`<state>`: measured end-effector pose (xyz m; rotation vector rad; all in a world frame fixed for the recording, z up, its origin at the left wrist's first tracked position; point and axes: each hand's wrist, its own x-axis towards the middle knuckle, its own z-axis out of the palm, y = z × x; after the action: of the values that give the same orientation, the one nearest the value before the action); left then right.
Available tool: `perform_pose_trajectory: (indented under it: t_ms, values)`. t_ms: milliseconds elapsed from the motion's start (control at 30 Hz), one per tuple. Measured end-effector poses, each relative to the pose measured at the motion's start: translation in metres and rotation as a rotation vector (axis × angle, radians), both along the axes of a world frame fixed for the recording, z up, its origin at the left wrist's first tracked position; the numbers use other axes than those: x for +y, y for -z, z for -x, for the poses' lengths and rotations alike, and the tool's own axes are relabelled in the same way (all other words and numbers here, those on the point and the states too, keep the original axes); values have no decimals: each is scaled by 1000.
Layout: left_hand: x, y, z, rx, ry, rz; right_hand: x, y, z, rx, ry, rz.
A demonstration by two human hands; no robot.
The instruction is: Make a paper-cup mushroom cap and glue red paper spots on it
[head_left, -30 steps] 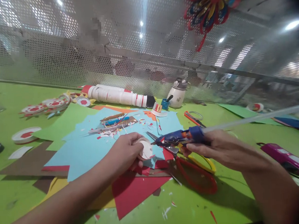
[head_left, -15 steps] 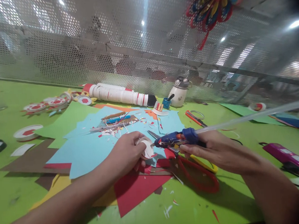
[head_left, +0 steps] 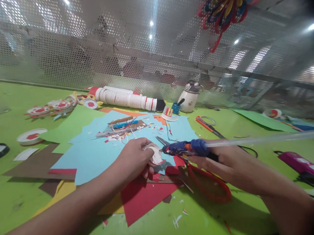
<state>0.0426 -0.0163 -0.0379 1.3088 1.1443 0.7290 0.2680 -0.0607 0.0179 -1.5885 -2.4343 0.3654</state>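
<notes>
Between the thumb and fingers of my left hand [head_left: 136, 156] is a small white paper disc [head_left: 156, 155] with a red edge. My right hand [head_left: 224, 163] is wrapped round a blue glue gun [head_left: 185, 148], a long clear glue stick [head_left: 251, 140] reaching out of its back to the right. The nozzle is at the disc's right edge; whether it touches cannot be made out. Below the gun lie scissors with red handles [head_left: 210, 188], partly behind my right hand. Light blue paper [head_left: 93, 161] and red paper [head_left: 142, 201] lie under and around my left hand.
Paper scraps and pens [head_left: 124, 124] lie on the blue paper. Behind are a white roll [head_left: 125, 99], a blue pot [head_left: 176, 108] and a bottle [head_left: 189, 97]. An orange cutter [head_left: 205, 124] and a magenta device [head_left: 302, 165] are at right, decorated discs [head_left: 39, 111] at left.
The view has shifted slightly. My right hand and the back of the glue gun have turned a little, and the glue stick now lies more level. My left hand still holds the disc.
</notes>
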Motion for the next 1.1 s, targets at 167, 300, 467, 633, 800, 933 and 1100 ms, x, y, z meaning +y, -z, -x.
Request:
perform_pose_trajectory:
  t_ms: [167, 300, 467, 633, 800, 933, 1100]
  values:
    - [1, 3, 0, -23, 8, 2, 0, 0, 0, -2, 24, -3]
    - [1, 4, 1, -13, 23, 0, -2, -2, 3, 3, 14, 20]
    - [1, 1, 1, 1, 21, -4, -4, -7, 8, -32, 36, 13]
    - [1, 3, 2, 11, 21, -17, -4, -5, 9, -24, 26, 0]
    - [1, 5, 2, 14, 17, -6, -4, -2, 7, -52, 46, 2]
    - [2, 6, 2, 23, 19, -15, -4, -3, 6, -64, 47, -18]
    - [2, 7, 2, 22, 24, -13, -6, -3, 7, -82, 52, -23]
